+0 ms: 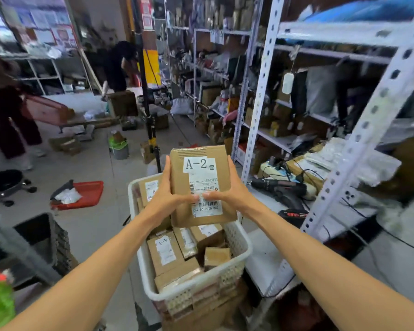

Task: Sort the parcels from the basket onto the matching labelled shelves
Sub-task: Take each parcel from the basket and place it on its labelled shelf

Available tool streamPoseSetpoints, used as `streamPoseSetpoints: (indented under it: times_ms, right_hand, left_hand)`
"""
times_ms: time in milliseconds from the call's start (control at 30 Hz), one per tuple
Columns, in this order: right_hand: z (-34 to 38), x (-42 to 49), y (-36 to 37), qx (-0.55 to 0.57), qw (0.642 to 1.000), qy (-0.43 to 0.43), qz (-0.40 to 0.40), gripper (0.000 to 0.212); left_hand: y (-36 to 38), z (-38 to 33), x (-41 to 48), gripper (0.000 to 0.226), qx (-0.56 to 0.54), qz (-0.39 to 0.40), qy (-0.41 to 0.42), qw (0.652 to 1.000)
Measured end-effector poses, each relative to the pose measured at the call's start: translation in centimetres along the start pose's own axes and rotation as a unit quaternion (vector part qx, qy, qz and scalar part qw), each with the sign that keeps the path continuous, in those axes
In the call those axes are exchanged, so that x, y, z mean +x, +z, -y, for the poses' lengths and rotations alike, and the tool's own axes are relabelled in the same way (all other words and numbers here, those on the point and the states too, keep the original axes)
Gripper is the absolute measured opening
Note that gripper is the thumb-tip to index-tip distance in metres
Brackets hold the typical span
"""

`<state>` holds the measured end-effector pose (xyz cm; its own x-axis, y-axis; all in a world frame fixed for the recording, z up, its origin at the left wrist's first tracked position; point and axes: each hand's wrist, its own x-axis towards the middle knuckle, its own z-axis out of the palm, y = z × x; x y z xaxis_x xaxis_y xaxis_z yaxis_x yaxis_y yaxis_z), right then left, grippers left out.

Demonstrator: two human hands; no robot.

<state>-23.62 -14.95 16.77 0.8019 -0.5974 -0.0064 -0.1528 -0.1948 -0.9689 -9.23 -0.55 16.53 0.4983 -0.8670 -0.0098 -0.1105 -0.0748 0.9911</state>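
Left hand (164,195), right hand (230,192), both raised, gripping

The lone wide-angle camera sat on the person's head, faced forward and down, close above the basket (201,281), with the shelves (339,32) running along its right side.

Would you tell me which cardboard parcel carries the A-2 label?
The parcel gripped by the left hand and right hand above the basket; the A-1 parcel lies inside.

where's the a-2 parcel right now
Centre of the head view: the A-2 parcel is held between the left hand and right hand, just above the basket.
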Motion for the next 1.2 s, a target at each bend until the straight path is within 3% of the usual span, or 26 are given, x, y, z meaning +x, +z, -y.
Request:
streamPoseSetpoints:
  times_ms: [400,633,1067,1200]
  right_hand:
    - [1.1,-13.8,-4.1,-0.038,0.999,-0.015,0.028,0.146]
    - [-0.4,-20.8,-6.5,-0.006,1.000,-0.010,0.007,0.141]
    - [-1.3,-31.9,-17.0,-0.029,0.983,-0.032,-0.179,0.125]
    - [-0.5,-35.4,-22.0,-0.037,0.964,-0.030,-0.261,0.133]
  left_hand:
    - [8.7,-2.6,-11.3,0.134,-0.016,-0.023,0.035,0.999]
    - [13.9,-3.1,-16.0,0.122,-0.017,-0.013,0.043,0.999]
    - [26.5,-6.8,-15.6,0.122,0.016,0.105,0.087,0.991]
    - [33.0,-10.4,-14.0,0.123,0.002,0.196,0.129,0.972]
